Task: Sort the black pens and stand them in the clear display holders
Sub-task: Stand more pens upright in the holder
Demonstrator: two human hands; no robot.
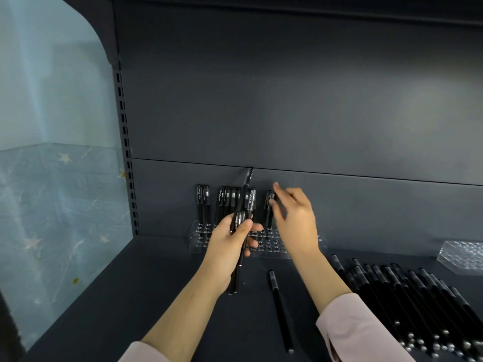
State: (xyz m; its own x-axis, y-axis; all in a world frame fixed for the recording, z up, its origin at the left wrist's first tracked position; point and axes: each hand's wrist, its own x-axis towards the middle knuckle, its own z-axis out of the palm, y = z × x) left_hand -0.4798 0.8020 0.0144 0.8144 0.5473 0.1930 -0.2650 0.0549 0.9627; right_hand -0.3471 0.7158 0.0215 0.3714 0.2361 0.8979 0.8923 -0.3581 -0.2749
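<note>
The left hand (pixel 227 244) gripped a bundle of black pens (pixel 239 220) over the clear holder (pixel 200 235), while blur hid whether the right hand (pixel 298 215) pinched a standing pen (pixel 268 201).

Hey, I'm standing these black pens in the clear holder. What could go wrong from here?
1. The left hand grips a bundle of pens right in front of the standing pens; a slip could topple them in the clear holder.
2. The single pen lies between the forearms and could get nudged off the shelf.
3. The right hand reaches over from beside the loose pile; its sleeve might scatter it.
</note>
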